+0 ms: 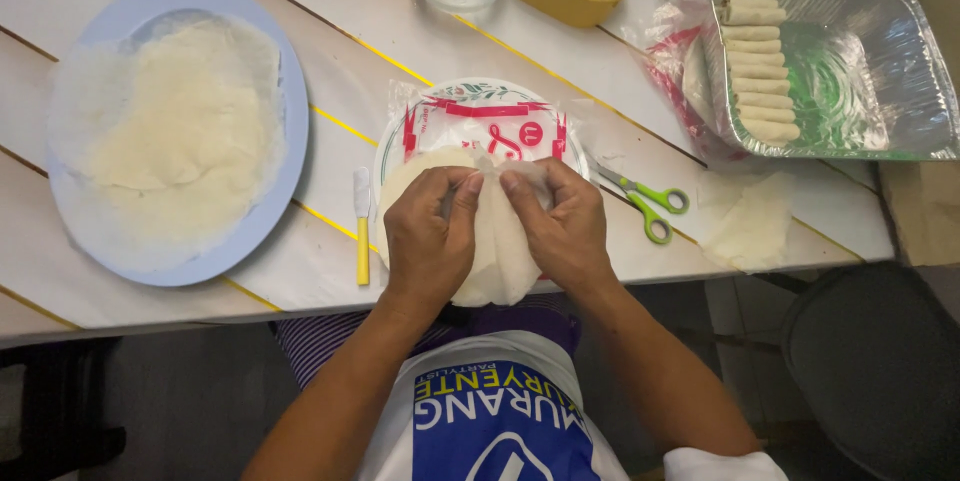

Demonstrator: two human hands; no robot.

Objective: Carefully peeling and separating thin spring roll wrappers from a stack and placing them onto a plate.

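The left hand and the right hand are both pinching the top edge of a thin round wrapper, thumbs and forefingers pressed together on it, as if they are peeling one sheet away from the stack. The wrapper is lying at the near edge of the desk, partly over the printed plastic packet and hanging a little past the desk edge toward the person.

To do this well, I think the fingers should be pulling slowly and evenly from the edge, because such a sheet is looking very thin and is probably tearing easily. Keeping both pinches close to each other is helping.

Left of the wrapper a small brush with a yellow handle is lying, and farther left a blue plate is carrying more sheets. Right of the wrapper are green scissors, and beyond them a foil tray with finished rolls in a row
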